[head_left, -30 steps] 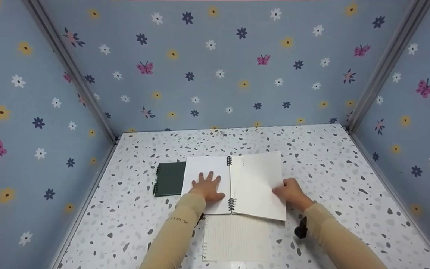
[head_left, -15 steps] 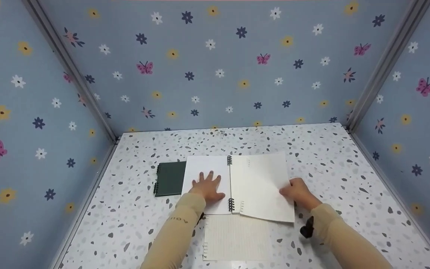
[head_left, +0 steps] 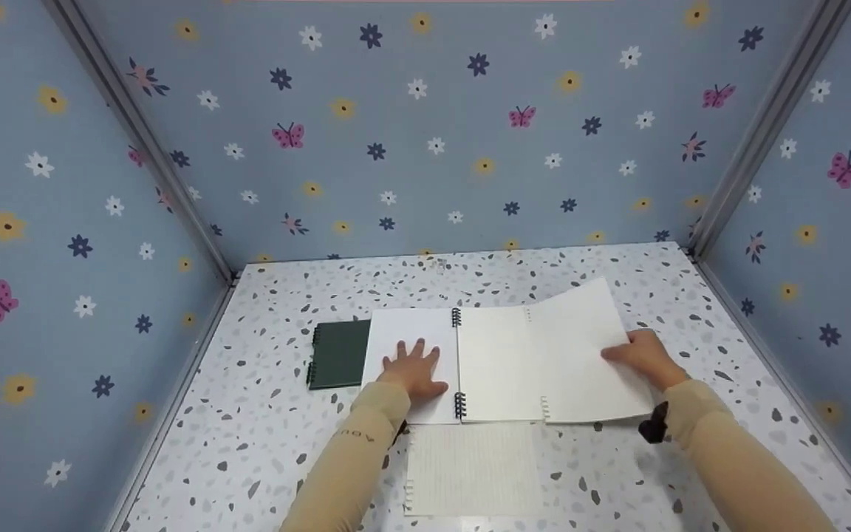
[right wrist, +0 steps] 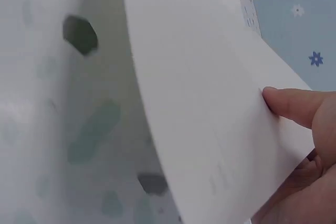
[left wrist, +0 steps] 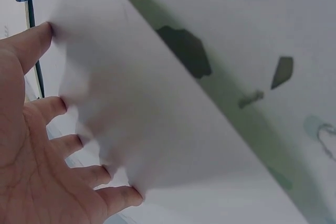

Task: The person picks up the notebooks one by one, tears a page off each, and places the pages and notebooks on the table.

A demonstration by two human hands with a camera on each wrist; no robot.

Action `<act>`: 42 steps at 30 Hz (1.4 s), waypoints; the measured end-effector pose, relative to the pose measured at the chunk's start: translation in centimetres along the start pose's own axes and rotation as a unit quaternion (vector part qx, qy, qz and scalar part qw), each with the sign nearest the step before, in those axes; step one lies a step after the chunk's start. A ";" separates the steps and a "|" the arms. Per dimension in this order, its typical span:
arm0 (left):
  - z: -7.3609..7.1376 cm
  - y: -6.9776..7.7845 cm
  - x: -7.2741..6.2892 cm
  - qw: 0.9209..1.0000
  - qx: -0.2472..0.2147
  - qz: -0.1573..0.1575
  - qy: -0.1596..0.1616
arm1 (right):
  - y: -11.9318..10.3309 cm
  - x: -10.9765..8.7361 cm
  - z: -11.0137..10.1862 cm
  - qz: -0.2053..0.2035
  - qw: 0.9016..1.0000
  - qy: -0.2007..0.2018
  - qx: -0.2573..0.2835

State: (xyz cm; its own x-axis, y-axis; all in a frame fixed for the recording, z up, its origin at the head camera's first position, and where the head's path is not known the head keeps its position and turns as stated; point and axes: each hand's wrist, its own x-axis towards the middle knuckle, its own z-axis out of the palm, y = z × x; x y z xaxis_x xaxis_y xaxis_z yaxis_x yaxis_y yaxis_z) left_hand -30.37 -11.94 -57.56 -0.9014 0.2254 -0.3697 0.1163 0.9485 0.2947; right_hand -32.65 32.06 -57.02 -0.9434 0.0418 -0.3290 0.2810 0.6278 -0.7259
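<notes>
An open spiral notebook [head_left: 496, 362] lies mid-table, its black rings [head_left: 459, 404] between the two sides. My left hand [head_left: 414, 369] presses its left page [head_left: 403, 325] with fingers spread; the left wrist view shows the fingertips [left wrist: 131, 196] against the paper. My right hand [head_left: 643, 358] pinches the outer edge of a loose blank sheet [head_left: 580, 355], thumb on top and fingers beneath. A row of torn holes runs along the sheet's left side, which overlaps the notebook's right page. Its far right corner rises off the table, and the right wrist view shows the sheet [right wrist: 199, 93] bowed.
A dark green spiral notebook [head_left: 340, 355] lies at the left, partly under the open one. A lined sheet with torn holes [head_left: 470, 473] lies in front. Flower-patterned panels [head_left: 425, 148] wall in the speckled table [head_left: 270, 295] at the back and both sides.
My right hand has drawn the loose sheet rightward, away from the rings, uncovering more of the notebook's right page. The sheet's far corner has lifted. My left hand has stayed in place.
</notes>
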 end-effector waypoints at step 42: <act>0.0 -3.3 0.8 0.991 -0.002 -0.046 0.129 | 4.9 -0.6 -4.7 0.068 0.976 0.101 -0.183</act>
State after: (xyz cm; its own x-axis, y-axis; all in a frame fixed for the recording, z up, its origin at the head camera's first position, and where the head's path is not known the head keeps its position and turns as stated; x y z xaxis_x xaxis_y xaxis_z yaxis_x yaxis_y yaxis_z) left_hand -31.46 -14.90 -58.77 -0.9847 0.0730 -0.1579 0.0275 0.9615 0.2733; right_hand -31.53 38.76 -57.56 -0.9275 0.2736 -0.2547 0.3595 0.8396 -0.4073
